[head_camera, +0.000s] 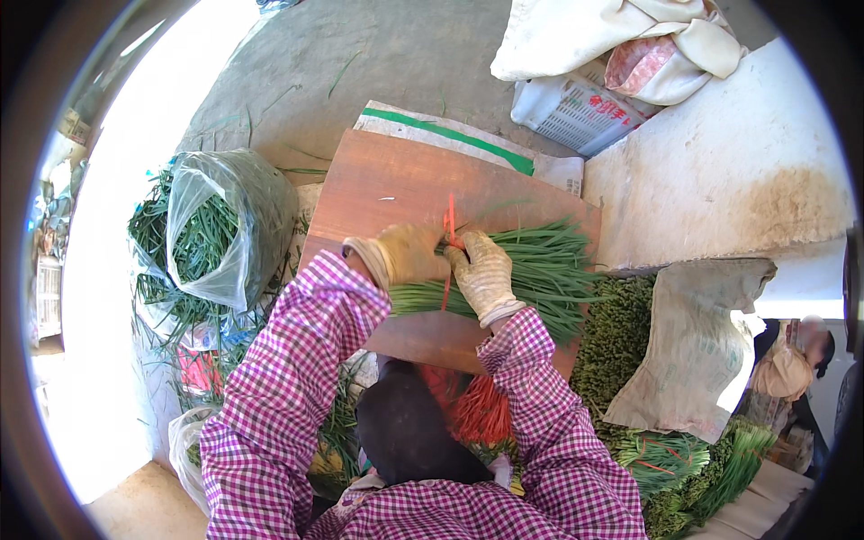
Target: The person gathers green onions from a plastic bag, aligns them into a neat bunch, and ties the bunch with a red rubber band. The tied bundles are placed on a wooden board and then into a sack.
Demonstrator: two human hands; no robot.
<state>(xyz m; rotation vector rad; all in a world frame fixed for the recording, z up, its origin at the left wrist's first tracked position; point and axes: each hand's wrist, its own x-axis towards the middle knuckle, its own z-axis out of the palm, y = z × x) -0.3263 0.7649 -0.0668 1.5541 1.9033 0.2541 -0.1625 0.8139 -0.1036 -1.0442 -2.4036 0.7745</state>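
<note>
A bunch of long green leafy stalks, like Chinese chives (547,270), lies across a reddish-brown wooden board (378,175) before me, its leaf tips to the right and paler stems to the left. A red tie strip (451,212) runs around the bunch, one end sticking up. My gloved right hand (482,273) rests on the bunch with its thumb and fingers pinching the strip. My gloved left hand (415,253), blurred, is close beside it at the strip; its fingertips are partly hidden, so its grip is unclear.
A clear plastic bag of green leaves (250,223) stands at left. Red strips (482,412) hang below the board. Stacked green bunches (617,337), partly under a worn sack (688,351), are at right. A plastic crate (574,111) stands by a low wall (729,169). Another person (786,368) is at far right.
</note>
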